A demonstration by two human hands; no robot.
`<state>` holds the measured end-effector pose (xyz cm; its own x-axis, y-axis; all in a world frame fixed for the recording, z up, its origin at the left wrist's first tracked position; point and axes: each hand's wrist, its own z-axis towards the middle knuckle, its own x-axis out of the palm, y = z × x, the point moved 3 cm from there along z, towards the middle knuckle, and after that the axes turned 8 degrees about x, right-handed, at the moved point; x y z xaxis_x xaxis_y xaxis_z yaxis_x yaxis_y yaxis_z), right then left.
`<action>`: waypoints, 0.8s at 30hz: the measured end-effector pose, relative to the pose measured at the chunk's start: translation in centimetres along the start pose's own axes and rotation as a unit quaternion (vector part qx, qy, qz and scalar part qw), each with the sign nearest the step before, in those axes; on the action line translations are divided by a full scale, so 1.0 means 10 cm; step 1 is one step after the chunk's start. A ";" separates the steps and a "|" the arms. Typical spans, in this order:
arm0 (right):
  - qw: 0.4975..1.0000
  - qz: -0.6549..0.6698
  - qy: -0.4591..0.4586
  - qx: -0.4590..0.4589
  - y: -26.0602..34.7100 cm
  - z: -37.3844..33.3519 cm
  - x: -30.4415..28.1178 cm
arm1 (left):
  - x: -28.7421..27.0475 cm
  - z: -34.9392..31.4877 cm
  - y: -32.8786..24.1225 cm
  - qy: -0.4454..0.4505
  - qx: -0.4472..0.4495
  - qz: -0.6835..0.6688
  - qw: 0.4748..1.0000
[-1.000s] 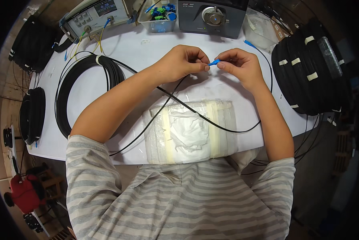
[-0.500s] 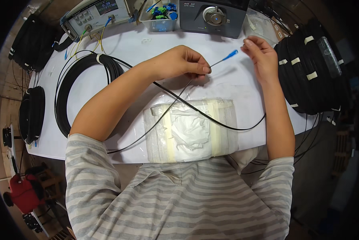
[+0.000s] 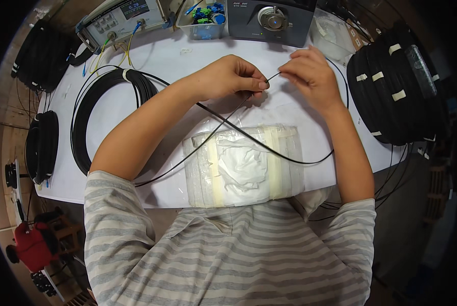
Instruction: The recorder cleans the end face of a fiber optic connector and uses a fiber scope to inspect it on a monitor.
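A thin black cable (image 3: pixel 269 144) loops over the white table (image 3: pixel 137 66) and crosses a clear plastic bag of white wipes (image 3: pixel 244 166) taped down in front of me. My left hand (image 3: pixel 231 76) pinches the cable near its end, fingers closed. My right hand (image 3: pixel 310 74) sits just to the right, fingertips closed on the cable's tip. The two hands are almost touching above the bag. No blue connector shows between the fingers.
A coil of black cable (image 3: pixel 109 102) lies at left, a large stack of black coils (image 3: pixel 396 92) at right, more coils (image 3: pixel 40 145) off the left edge. At the back stand a meter (image 3: pixel 121 18), a small bin of coloured parts (image 3: pixel 205 20) and a grey machine (image 3: pixel 274 20).
My right hand pulled the blue connector away to the upper right, then came back to my left hand. The blue connector is no longer seen.
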<state>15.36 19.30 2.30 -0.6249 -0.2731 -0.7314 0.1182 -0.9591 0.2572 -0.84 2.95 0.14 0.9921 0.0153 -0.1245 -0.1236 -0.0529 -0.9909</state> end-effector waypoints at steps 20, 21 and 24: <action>0.943 0.200 0.069 0.257 -0.04 -0.12 0.08 | 0.08 -0.06 -0.10 -0.077 0.088 0.046 0.992; 0.932 0.229 0.067 0.274 -0.04 -0.12 0.09 | 0.09 -0.06 -0.13 -0.079 0.091 0.057 0.991; 0.900 0.307 0.082 0.299 -0.05 -0.12 0.11 | 0.16 -0.08 -0.23 -0.088 0.101 0.085 0.987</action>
<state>15.54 19.36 0.59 -0.4554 -0.7919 -0.4069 -0.0644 -0.4265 0.9022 1.05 2.25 2.30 0.9397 0.1973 -0.2795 -0.3077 0.1304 -0.9425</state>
